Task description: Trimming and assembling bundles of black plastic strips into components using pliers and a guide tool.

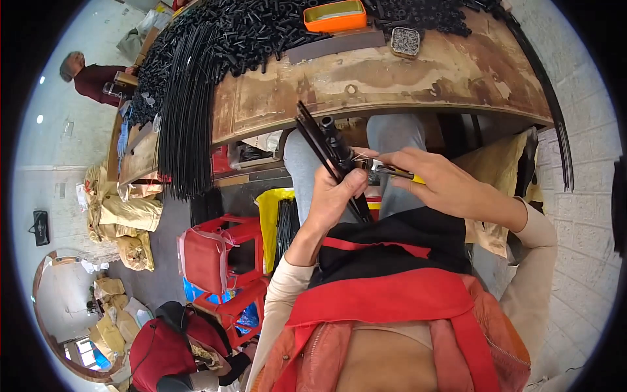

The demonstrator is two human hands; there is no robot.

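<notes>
My left hand [341, 195] is closed around a bundle of thin black cables or rods with a short black tube [334, 138] among them, tilted up over my lap. Closed as well, my right hand [447, 181] comes in from the right and grips a small hand tool [400, 172] with a metal head and a black-and-yellow handle. The tool's head is close beside the left thumb, and a few thin, light wires or strands show between the two hands. The fingers partly hide the tool, so its exact kind is unclear.
The wooden table [392, 85] carries a heap of short black tubes [261, 29], an orange tray [334, 25], a box of small metal parts [405, 42] and a flat strip [336, 46]. Long black cables [186, 111] hang over its edge. Red stools [225, 251] stand left; two people are nearby.
</notes>
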